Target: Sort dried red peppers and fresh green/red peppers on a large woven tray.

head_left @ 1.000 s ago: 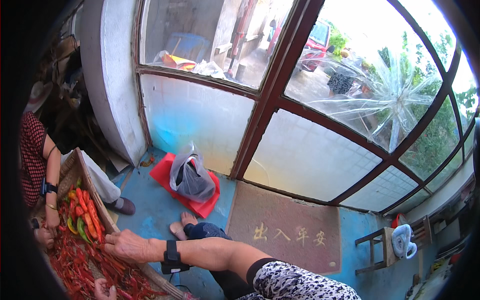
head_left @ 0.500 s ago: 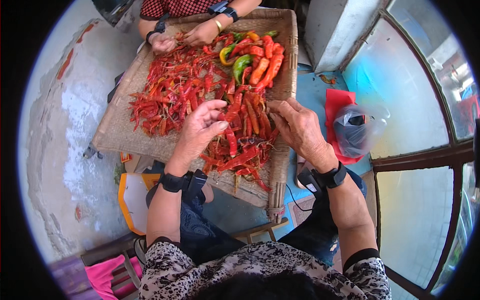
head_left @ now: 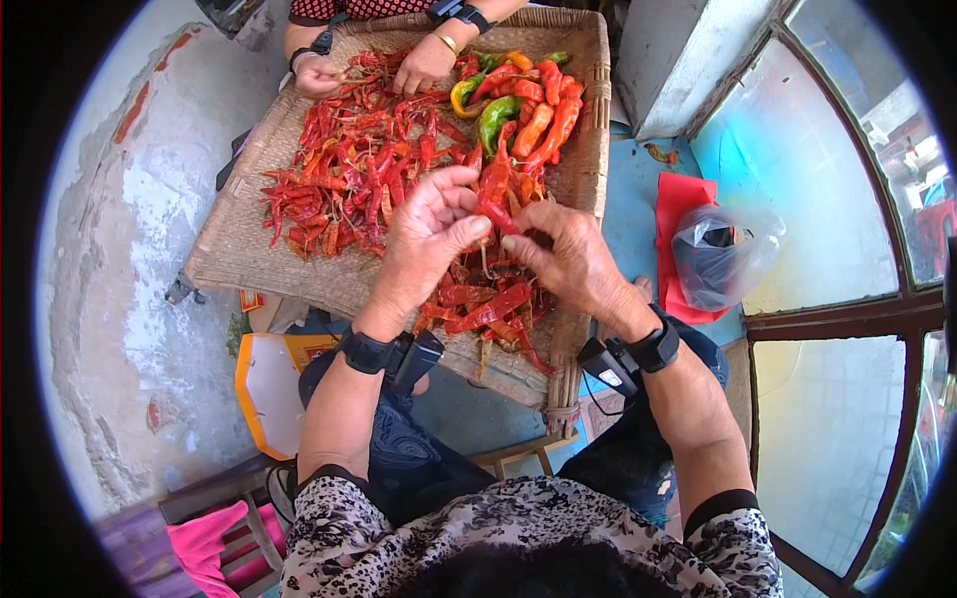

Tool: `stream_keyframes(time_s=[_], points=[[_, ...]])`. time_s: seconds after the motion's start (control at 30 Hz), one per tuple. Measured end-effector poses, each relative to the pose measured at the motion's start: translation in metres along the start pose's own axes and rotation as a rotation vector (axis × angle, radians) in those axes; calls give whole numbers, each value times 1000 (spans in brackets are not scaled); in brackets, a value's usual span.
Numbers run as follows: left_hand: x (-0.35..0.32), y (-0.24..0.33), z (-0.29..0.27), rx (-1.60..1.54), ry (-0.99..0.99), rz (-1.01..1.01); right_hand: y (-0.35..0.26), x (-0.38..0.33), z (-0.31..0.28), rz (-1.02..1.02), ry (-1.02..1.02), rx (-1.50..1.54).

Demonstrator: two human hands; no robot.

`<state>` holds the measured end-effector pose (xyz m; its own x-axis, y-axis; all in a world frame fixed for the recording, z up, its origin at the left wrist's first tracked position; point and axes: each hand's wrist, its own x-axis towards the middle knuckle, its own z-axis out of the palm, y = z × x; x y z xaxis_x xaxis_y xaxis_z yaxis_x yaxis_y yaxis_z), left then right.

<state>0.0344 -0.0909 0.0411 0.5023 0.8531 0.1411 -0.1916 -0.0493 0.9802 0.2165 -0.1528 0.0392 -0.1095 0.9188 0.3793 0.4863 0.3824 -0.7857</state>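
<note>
A flat woven tray (head_left: 239, 261) holds a spread of dried red chillies (head_left: 344, 169) and a few fresh orange and green peppers (head_left: 518, 115) at its far right corner. My left hand (head_left: 431, 231) and my right hand (head_left: 563, 254) meet over the tray's near side, both pinching one red chilli (head_left: 495, 209) between their fingertips. Each of my wrists wears a black band with a small device. Across the tray, another person's two hands (head_left: 424, 65) pick among the chillies.
A red cloth with a knotted plastic bag (head_left: 720, 257) lies on the blue floor to the right. Glass door panels with a dark red frame (head_left: 847, 319) curve along the right. A rough plaster wall (head_left: 120, 299) stands on the left; a yellow stool (head_left: 261, 384) sits below the tray.
The view swung from the glass door down onto the tray. My hands have come together and now pinch a single chilli between them.
</note>
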Motion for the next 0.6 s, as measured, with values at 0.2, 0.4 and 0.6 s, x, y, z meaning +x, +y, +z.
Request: stream_keyframes(time_s=[0.2,0.4,0.6], points=[[18,17,-44,187,283,47,16,2,-11,271,105,337],[15,9,-52,833,292,83,8,8,-10,323,155,461],[4,-1,8,594,-110,-19,6,10,0,238,85,481]])
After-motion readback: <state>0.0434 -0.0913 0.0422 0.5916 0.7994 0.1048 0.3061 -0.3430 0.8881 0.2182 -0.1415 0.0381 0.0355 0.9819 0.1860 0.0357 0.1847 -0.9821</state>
